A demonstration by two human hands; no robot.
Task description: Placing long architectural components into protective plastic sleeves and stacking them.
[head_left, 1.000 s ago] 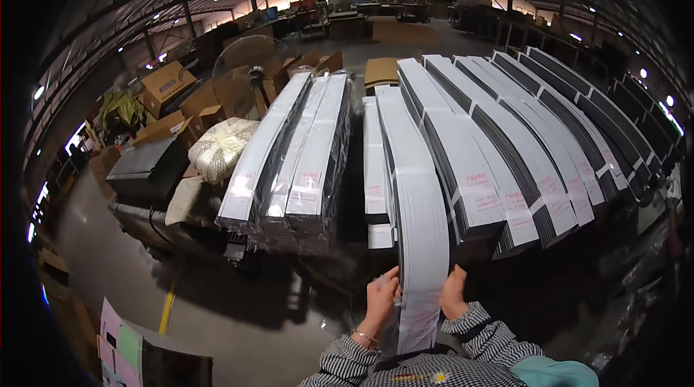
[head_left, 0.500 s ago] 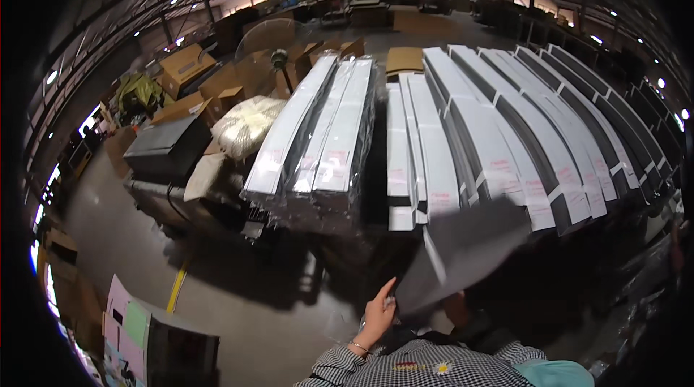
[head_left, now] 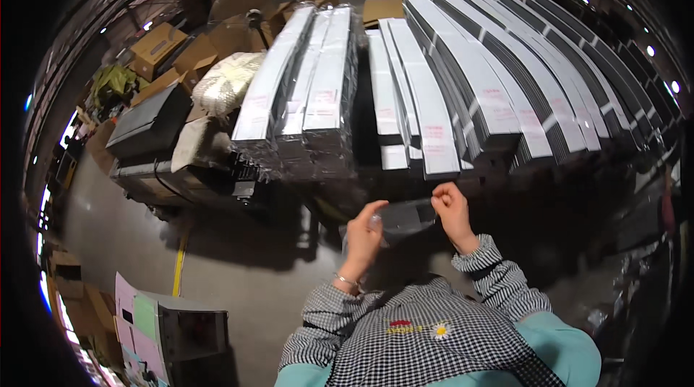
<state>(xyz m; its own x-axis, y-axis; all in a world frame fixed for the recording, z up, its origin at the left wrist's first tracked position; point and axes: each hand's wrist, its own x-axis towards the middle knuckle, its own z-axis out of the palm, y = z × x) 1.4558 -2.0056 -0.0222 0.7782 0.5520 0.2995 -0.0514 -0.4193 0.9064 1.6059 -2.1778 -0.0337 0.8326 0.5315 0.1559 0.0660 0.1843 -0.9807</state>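
Before my chest, a clear plastic bag or film [head_left: 402,218] stretches between my two hands, with a dark grey area showing through it. My left hand [head_left: 363,237] pinches its left side, thumb and fingers closed together. At the other side my right hand [head_left: 452,215] grips the film's edge with bent fingers. Just beyond the hands, bundles of long white-topped boards [head_left: 432,127] are piled with dark edges, some tied with light bands. Whether a panel sits inside the film cannot be told.
Plastic-wrapped white bundles [head_left: 322,101] stand ahead to the left. Past them are a cream wrapped bundle [head_left: 228,83], a black box [head_left: 150,119] and open cartons [head_left: 155,47]. A cabinet with coloured sheets [head_left: 137,318] stands low left; a yellow line [head_left: 180,264] marks the floor.
The dark grey panel raised at my right is no longer seen there. My right hand has come into full view, and both hands are higher in the picture. My view has tipped downward.
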